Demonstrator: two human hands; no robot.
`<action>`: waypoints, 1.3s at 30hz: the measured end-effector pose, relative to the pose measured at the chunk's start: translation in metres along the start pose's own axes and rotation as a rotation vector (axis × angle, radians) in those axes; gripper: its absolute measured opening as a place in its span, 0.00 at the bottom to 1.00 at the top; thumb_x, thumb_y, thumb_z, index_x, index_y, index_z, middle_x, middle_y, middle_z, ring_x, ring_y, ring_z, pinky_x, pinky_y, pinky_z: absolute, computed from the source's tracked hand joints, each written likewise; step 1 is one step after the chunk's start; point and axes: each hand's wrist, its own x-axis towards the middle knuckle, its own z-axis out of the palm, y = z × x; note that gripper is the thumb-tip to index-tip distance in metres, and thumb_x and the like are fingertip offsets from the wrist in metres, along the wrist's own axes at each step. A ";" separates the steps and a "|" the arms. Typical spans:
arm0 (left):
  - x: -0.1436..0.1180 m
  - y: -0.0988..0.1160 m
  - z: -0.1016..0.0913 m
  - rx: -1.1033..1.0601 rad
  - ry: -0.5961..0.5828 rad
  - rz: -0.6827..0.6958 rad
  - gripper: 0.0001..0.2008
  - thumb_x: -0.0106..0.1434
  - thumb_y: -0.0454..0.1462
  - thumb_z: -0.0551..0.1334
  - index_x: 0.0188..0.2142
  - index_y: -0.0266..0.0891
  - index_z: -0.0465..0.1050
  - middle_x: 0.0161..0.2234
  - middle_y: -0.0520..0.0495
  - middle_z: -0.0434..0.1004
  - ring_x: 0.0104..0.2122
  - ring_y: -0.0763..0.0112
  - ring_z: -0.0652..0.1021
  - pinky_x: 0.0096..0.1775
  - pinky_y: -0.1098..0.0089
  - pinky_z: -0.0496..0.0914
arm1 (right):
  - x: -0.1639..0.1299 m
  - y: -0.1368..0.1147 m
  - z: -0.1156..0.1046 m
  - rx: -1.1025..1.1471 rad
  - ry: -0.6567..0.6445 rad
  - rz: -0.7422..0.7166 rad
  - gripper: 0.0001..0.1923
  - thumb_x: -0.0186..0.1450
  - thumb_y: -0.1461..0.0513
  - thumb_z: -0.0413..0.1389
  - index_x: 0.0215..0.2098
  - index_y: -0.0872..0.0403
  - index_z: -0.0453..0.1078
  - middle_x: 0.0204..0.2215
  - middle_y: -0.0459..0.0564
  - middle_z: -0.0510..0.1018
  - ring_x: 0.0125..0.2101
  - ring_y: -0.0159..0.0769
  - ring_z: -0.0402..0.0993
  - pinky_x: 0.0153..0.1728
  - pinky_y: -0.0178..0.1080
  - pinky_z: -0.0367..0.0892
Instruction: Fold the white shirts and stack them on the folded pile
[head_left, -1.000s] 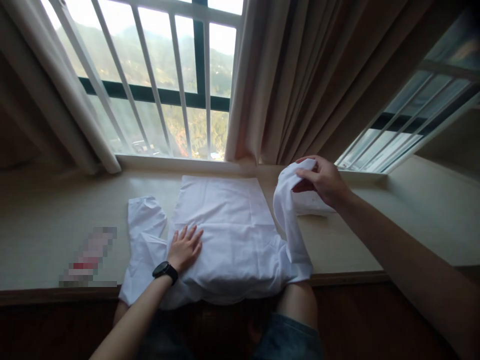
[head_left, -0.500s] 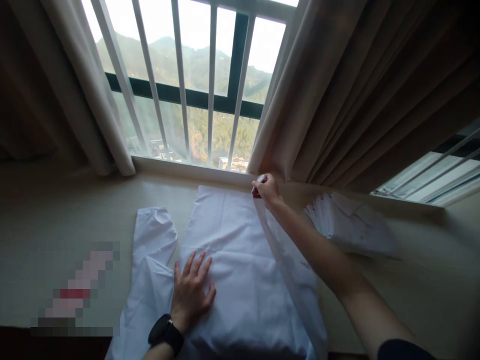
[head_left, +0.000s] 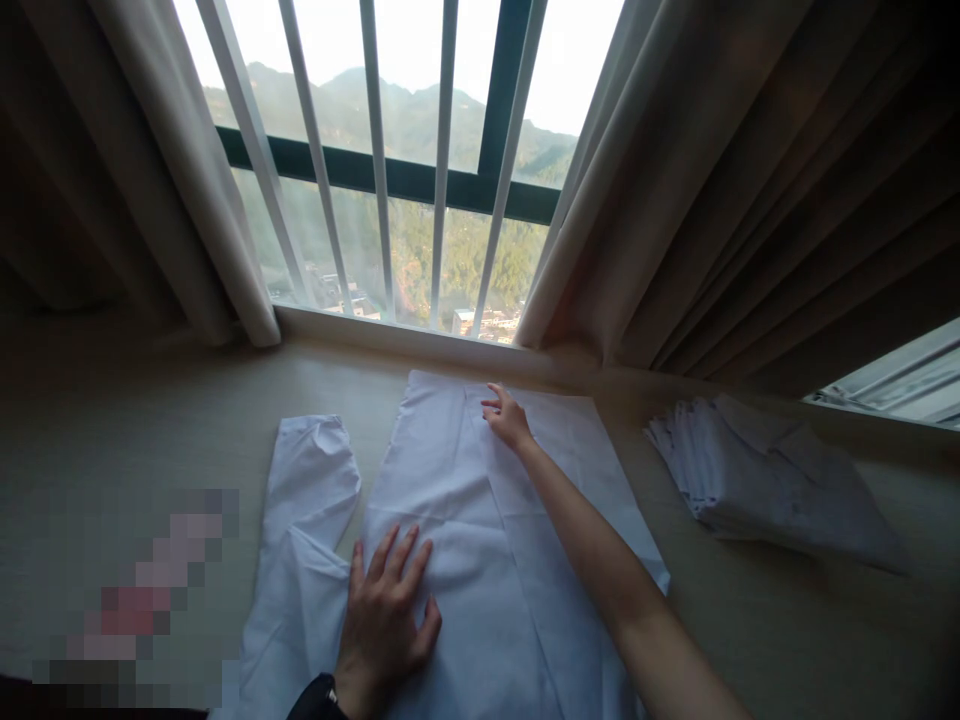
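Note:
A white shirt (head_left: 435, 470) lies spread over the light surface, with one sleeve (head_left: 307, 465) stretched out along its left side. Flat on the lower left of the cloth rests my left hand (head_left: 386, 605), fingers spread and palm down, a black watch on its wrist. My right hand (head_left: 505, 415) is at the far end of the shirt, on a strip of cloth (head_left: 517, 510) that lies folded inward over the body. Its fingers are apart and nothing shows gripped between them.
To the right sits a stack of folded white cloth (head_left: 765, 480). Behind the surface is a barred window (head_left: 412, 185) between a left curtain (head_left: 172, 170) and a right curtain (head_left: 697, 200). A blurred-out patch (head_left: 142, 600) hides something at the lower left.
My right hand has moved left, laying the lifted edge of the shirt over the body, and its pinch has opened. My left hand stays on the cloth. The view has shifted slightly.

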 end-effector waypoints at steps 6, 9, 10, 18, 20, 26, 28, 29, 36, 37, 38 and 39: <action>0.004 0.006 -0.007 -0.030 -0.022 -0.029 0.32 0.58 0.41 0.60 0.64 0.54 0.67 0.65 0.45 0.66 0.65 0.41 0.62 0.64 0.30 0.45 | -0.219 0.059 -0.079 -0.170 0.329 -0.135 0.14 0.69 0.57 0.50 0.46 0.50 0.75 0.47 0.53 0.81 0.50 0.45 0.77 0.56 0.50 0.69; 0.007 0.012 -0.015 -0.016 -0.014 -0.035 0.29 0.59 0.41 0.59 0.61 0.52 0.70 0.63 0.43 0.69 0.65 0.43 0.63 0.64 0.31 0.45 | -0.334 0.088 -0.091 -0.247 0.494 -0.067 0.15 0.68 0.55 0.53 0.50 0.48 0.72 0.53 0.56 0.77 0.56 0.50 0.72 0.60 0.56 0.65; 0.007 0.014 -0.018 -0.006 -0.016 -0.033 0.28 0.59 0.41 0.59 0.60 0.51 0.70 0.63 0.42 0.69 0.65 0.43 0.63 0.65 0.32 0.45 | -0.362 0.095 -0.090 -0.257 0.525 -0.020 0.17 0.67 0.53 0.54 0.51 0.48 0.71 0.55 0.58 0.76 0.56 0.52 0.72 0.59 0.57 0.66; 0.008 0.024 -0.025 0.062 -0.052 0.014 0.23 0.63 0.42 0.58 0.57 0.45 0.72 0.62 0.41 0.70 0.64 0.48 0.64 0.66 0.36 0.41 | -0.432 0.072 -0.077 -0.152 0.626 0.286 0.22 0.69 0.46 0.51 0.49 0.53 0.65 0.43 0.61 0.76 0.42 0.48 0.76 0.45 0.48 0.73; 0.008 0.025 -0.025 0.069 -0.054 0.017 0.23 0.63 0.42 0.58 0.57 0.46 0.72 0.62 0.41 0.70 0.64 0.49 0.64 0.66 0.37 0.40 | -0.441 0.059 -0.075 -0.231 0.615 0.311 0.22 0.68 0.45 0.52 0.48 0.54 0.65 0.42 0.60 0.75 0.40 0.47 0.76 0.44 0.47 0.73; 0.008 0.029 -0.025 0.084 -0.076 0.026 0.24 0.63 0.43 0.56 0.58 0.43 0.72 0.62 0.39 0.70 0.62 0.51 0.66 0.67 0.42 0.44 | -0.481 0.029 -0.055 -0.417 0.193 0.440 0.21 0.68 0.46 0.53 0.46 0.54 0.67 0.43 0.58 0.78 0.41 0.49 0.79 0.41 0.44 0.71; 0.008 0.030 -0.026 0.091 -0.082 0.027 0.24 0.64 0.43 0.56 0.58 0.42 0.71 0.63 0.39 0.69 0.62 0.51 0.66 0.67 0.44 0.45 | -0.485 0.025 -0.048 -0.468 0.075 0.535 0.24 0.68 0.43 0.53 0.46 0.54 0.69 0.39 0.59 0.80 0.38 0.51 0.81 0.39 0.44 0.70; 0.008 0.031 -0.026 0.091 -0.084 0.025 0.25 0.64 0.43 0.56 0.59 0.42 0.71 0.63 0.39 0.69 0.62 0.51 0.66 0.67 0.44 0.45 | -0.485 0.024 -0.047 -0.497 0.044 0.567 0.25 0.68 0.43 0.52 0.46 0.55 0.70 0.37 0.60 0.81 0.37 0.51 0.81 0.38 0.44 0.70; 0.009 0.032 -0.027 0.068 -0.081 0.014 0.25 0.63 0.44 0.57 0.59 0.43 0.71 0.63 0.40 0.68 0.63 0.51 0.66 0.67 0.45 0.46 | -0.483 0.040 -0.060 -0.589 0.078 0.501 0.12 0.71 0.61 0.49 0.37 0.55 0.74 0.37 0.56 0.83 0.37 0.42 0.81 0.39 0.36 0.67; 0.009 0.032 -0.027 0.064 -0.079 0.015 0.25 0.63 0.44 0.57 0.59 0.44 0.71 0.63 0.40 0.69 0.63 0.51 0.66 0.67 0.45 0.46 | -0.484 0.043 -0.063 -0.591 0.091 0.505 0.12 0.70 0.61 0.49 0.37 0.55 0.74 0.36 0.56 0.82 0.37 0.41 0.81 0.38 0.35 0.67; 0.010 0.032 -0.026 0.062 -0.078 0.016 0.24 0.63 0.44 0.57 0.59 0.44 0.71 0.63 0.40 0.69 0.63 0.51 0.66 0.67 0.45 0.46 | -0.486 0.045 -0.067 -0.592 0.093 0.521 0.11 0.70 0.62 0.49 0.37 0.55 0.74 0.36 0.57 0.82 0.37 0.41 0.81 0.38 0.35 0.67; 0.010 0.032 -0.026 0.061 -0.076 0.017 0.24 0.63 0.44 0.57 0.58 0.44 0.71 0.63 0.40 0.69 0.62 0.50 0.67 0.67 0.45 0.47 | -0.487 0.046 -0.070 -0.590 0.082 0.543 0.11 0.70 0.62 0.49 0.36 0.56 0.74 0.36 0.57 0.82 0.37 0.42 0.81 0.37 0.35 0.67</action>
